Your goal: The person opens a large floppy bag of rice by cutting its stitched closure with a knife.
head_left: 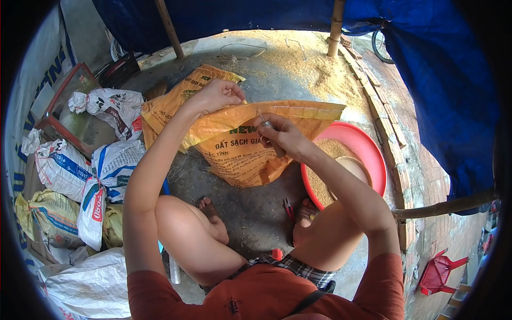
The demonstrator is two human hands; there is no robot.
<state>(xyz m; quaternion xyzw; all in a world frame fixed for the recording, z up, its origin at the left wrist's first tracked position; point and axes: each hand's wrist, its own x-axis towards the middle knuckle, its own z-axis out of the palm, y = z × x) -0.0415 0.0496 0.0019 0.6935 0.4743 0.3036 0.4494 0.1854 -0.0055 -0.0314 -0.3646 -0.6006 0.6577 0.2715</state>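
Note:
An orange woven plastic sack point(240, 154), printed with dark lettering, hangs in front of me with a stitched line along its folded top edge. My left hand point(224, 95) is closed, thumb and fingers pinching that edge near its left part. Farther right, my right hand point(278, 134) is closed at the sack's front, just below the edge. A thin needle point(260, 115) points up from its fingertips, and a metallic ring or thimble shows on a finger. Another orange sack point(194, 82) lies behind on the floor, partly covered by my left forearm.
A pink basin point(377, 160) with grain and a small round tray point(352, 169) stands at right. Red-handled pliers point(289, 208) lie by my foot. Filled white sacks point(64, 165) crowd the left. Grain point(330, 66) covers the floor behind; a brick border point(392, 144) and red stool point(441, 273) are right.

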